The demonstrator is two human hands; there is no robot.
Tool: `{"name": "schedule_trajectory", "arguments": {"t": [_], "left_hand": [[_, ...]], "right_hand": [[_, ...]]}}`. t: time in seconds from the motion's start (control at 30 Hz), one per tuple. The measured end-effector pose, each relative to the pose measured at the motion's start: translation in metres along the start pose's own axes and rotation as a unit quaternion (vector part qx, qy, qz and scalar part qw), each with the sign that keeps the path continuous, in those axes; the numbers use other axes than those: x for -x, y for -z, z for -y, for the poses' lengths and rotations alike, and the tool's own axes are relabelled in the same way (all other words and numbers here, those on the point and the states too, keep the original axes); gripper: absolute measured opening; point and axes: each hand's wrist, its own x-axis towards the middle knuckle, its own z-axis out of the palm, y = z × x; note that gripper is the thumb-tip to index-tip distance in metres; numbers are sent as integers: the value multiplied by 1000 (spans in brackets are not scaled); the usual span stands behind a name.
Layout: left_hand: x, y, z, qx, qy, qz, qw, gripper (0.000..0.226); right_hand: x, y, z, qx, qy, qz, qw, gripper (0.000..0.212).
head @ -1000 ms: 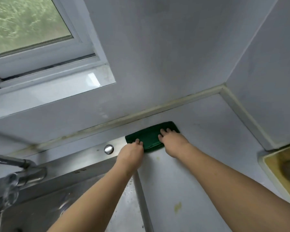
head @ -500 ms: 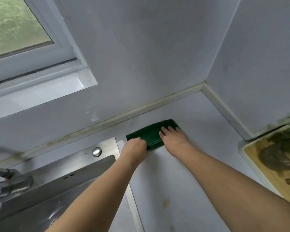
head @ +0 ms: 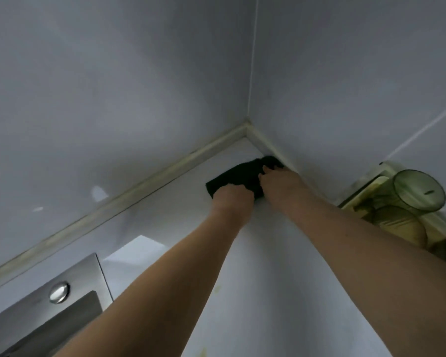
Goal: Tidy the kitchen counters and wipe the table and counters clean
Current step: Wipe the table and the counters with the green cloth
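A dark green cloth (head: 238, 175) lies flat on the white counter (head: 263, 292), pushed close to the far corner where the two walls meet. My left hand (head: 231, 198) presses on the cloth's near left end, its fingers bent over the edge. My right hand (head: 278, 177) presses on the cloth's right end beside the side wall's trim, fingers laid forward on the fabric. Both arms reach out from the bottom of the view.
A steel sink rim (head: 70, 302) with a round button (head: 59, 292) is at the lower left. A green translucent cup (head: 410, 199) stands on a yellowish board (head: 366, 191) at the right. Small yellow stains (head: 216, 288) mark the counter.
Both hands have slid the cloth to the right along the back wall, from beside the sink into the corner. The view has swung right, so the window and tap are out of sight.
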Motion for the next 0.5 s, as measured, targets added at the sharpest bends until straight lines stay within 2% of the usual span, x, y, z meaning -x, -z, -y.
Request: {"name": "schedule_trajectory", "arguments": {"t": [0.13, 0.4, 0.5], "left_hand": [[14, -2, -4, -9, 6, 8, 1000, 31], [58, -4, -36, -15, -35, 34, 999, 35], [75, -7, -31, -12, -42, 30, 999, 42]], "right_hand": [[7, -10, -1, -1, -9, -14, 1000, 58], [64, -34, -8, -12, -29, 8, 999, 59], [72, -34, 1, 11, -23, 1, 1000, 59]]}}
